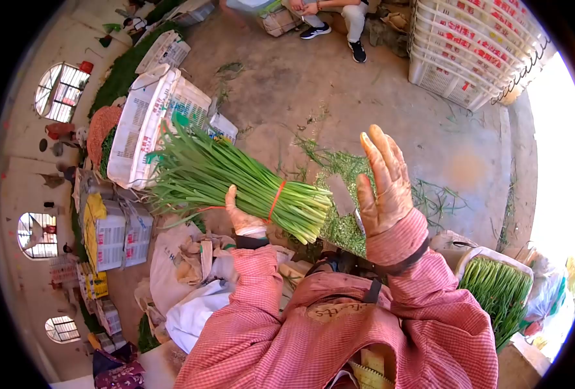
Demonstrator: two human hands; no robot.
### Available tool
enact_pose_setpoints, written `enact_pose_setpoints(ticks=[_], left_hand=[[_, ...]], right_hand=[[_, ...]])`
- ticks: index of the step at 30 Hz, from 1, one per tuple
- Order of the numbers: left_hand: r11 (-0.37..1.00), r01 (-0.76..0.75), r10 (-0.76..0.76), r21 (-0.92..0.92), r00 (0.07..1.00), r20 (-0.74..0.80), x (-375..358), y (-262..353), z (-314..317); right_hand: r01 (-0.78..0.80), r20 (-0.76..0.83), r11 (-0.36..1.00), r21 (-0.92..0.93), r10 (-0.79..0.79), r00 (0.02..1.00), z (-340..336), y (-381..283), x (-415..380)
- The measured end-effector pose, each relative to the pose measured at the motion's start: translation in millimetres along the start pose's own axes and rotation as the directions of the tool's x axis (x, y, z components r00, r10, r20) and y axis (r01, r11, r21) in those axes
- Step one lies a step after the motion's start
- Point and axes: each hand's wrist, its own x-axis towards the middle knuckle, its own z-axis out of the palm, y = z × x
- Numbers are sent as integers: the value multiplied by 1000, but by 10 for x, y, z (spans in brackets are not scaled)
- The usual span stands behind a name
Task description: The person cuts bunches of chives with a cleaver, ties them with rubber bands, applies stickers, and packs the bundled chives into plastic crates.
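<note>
My left hand (240, 212) is under a thick bunch of garlic chives (229, 172), its thumb up along the near side and the other fingers hidden beneath. A red band (277, 201) circles the bunch near the pale cut ends, which point right. The green leaf tips fan out to the left. My right hand (386, 185) is raised to the right of the cut ends, fingers stretched out and holding nothing. Behind it a flat grey blade-like piece (340, 194) lies over a heap of chopped trimmings (346, 167); its far end is hidden by my hand.
White plastic crates (138, 129) stand at the left, and a tall stack of crates (472, 48) at the back right. A crate of chives (495, 288) is at my right side. White sacks (193, 272) lie at my left. A seated person's legs (329, 19) show at the top.
</note>
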Motion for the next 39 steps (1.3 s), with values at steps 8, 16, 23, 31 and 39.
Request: enact_pose_setpoints(ticks=[8, 16, 23, 31, 39], left_hand=[[928, 86, -29, 363, 987, -159, -132, 167, -387], [758, 186, -150, 625, 982, -111, -768, -235, -421], [750, 142, -98, 646, 990, -104, -915, -419, -365], [757, 225, -157, 613, 974, -163, -982, -571, -218], [683, 200, -133, 702, 980, -149, -909, -670, -449]], right_hand=[[-467, 847, 741, -483, 530, -34, 926, 695, -1250], [-916, 812, -73, 395, 494, 311, 1677, 171, -609], [-919, 722, 97, 383, 589, 363, 1741, 768, -838], [-96, 626, 937, 336, -146, 766, 888, 269, 491], [363, 858, 930, -60, -138, 495, 1283, 35, 426]])
